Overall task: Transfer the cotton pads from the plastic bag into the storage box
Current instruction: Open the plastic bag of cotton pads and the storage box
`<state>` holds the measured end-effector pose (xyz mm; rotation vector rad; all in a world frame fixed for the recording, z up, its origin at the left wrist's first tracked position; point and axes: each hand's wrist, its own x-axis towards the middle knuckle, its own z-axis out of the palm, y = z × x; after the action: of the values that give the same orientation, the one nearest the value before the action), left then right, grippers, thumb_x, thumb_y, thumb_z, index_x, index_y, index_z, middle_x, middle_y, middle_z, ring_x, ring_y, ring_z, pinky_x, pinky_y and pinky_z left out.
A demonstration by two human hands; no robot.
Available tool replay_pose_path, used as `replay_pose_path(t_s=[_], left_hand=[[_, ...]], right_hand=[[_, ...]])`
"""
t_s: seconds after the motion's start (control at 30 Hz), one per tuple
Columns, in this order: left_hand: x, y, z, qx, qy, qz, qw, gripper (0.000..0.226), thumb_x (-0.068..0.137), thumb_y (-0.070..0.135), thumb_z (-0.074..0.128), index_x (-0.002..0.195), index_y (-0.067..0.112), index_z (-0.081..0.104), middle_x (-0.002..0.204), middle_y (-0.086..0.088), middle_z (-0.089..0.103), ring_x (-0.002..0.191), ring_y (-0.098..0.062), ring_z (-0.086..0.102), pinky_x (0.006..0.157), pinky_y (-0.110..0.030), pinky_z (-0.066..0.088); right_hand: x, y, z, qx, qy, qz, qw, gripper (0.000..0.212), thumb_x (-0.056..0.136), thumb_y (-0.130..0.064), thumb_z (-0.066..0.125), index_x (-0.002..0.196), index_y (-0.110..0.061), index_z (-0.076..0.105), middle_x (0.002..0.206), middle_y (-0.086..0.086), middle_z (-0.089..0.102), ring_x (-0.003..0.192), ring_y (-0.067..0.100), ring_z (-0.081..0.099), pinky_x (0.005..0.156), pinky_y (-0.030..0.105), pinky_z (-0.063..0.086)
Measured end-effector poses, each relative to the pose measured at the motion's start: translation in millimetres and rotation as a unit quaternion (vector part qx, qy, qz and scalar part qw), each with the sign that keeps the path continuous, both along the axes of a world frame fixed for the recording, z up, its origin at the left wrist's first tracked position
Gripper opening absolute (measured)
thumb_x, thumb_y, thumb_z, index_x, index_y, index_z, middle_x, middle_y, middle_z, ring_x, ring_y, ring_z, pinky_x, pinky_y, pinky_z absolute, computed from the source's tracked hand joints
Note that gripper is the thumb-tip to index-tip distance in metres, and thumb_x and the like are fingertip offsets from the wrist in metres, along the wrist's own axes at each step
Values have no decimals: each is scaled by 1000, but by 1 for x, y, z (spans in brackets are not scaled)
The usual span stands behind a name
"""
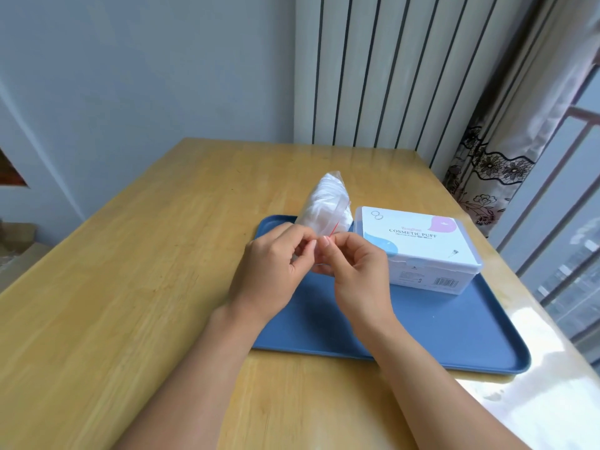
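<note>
Left hand [276, 264] and right hand [354, 267] pinch mouth of plastic bag [319, 203], cotton pads [328, 196] inside, above tray [438, 332]. Seal probably closed. Pull lips apart evenly near red strip. Storage box [418, 245] beside, lid on.

1. Two bare forearms reach forward from the bottom edge, angling inward; wrists roughly level.
2. Left hand [272, 264] curled, thumb and forefinger pinched together at the top; knuckles facing left.
3. Right hand [355, 267] mirrors it, fingertips [325, 243] pinched, touching the left hand's fingertips.
</note>
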<state>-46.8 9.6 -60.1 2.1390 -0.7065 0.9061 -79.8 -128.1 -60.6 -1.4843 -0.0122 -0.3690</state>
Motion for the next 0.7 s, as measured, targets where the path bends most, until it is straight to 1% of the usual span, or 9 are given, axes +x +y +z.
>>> replay_pose_path(t_s=[0.1,0.2,0.27,0.37,0.5,0.57,0.63,0.67,0.7], left_hand=[[0,0,2,-15,-9,23,1000,5,89,10,70,83,11,69,73,3,64,58,-13,54,54,-36,50],[1,2,5,-42,-40,65,996,6,86,3,70,84,8,70,75,-1,66,59,-16,55,57,-32,49],[5,12,9,-75,-72,120,987,8,85,-2,68,84,6,70,74,-5,67,61,-17,54,60,-29,46],[11,28,11,-120,-91,175,973,6,87,-1,67,85,3,70,76,-8,68,61,-18,55,60,-29,46],[11,27,12,-155,-86,168,970,6,91,1,62,90,2,67,83,-7,67,70,-16,57,61,-23,47],[11,23,10,-173,-27,110,978,10,91,7,62,101,5,65,95,0,66,83,-12,60,69,-25,53],[11,20,7,-170,102,42,979,41,87,21,71,125,14,57,116,6,63,104,-7,61,88,-26,53],[12,18,4,-160,162,18,974,59,83,26,78,135,19,52,124,9,61,112,-6,59,95,-23,50],[12,17,3,-153,205,1,967,70,79,27,84,139,23,49,127,10,62,114,-5,59,97,-21,48]], right_hand=[[1,5,0,-20,-13,1,1000,23,102,-13,61,86,2,67,83,18,74,86,28,76,79,37,63],[1,9,0,-35,-22,-30,999,23,102,-11,59,83,2,64,81,19,72,83,25,76,75,35,63],[2,6,0,-26,-6,-67,997,22,99,-6,59,81,6,60,79,21,70,80,24,75,72,34,62],[3,0,-1,-30,23,-93,995,18,91,-1,60,77,9,57,77,21,69,74,21,74,73,39,64],[-2,4,0,-52,40,-91,994,24,93,-5,60,72,4,54,78,17,70,76,20,75,73,38,64],[-3,6,3,1,46,-64,997,28,96,-2,57,71,5,48,86,25,70,83,23,77,74,34,64],[-4,8,7,60,49,-20,997,25,98,1,50,73,-2,49,99,37,65,90,23,78,77,33,63],[-5,8,9,82,52,0,995,24,98,2,47,75,-3,49,103,38,64,93,24,78,79,32,63],[-5,8,9,102,57,20,993,25,99,2,45,75,-4,49,106,36,67,96,25,77,81,32,63]])
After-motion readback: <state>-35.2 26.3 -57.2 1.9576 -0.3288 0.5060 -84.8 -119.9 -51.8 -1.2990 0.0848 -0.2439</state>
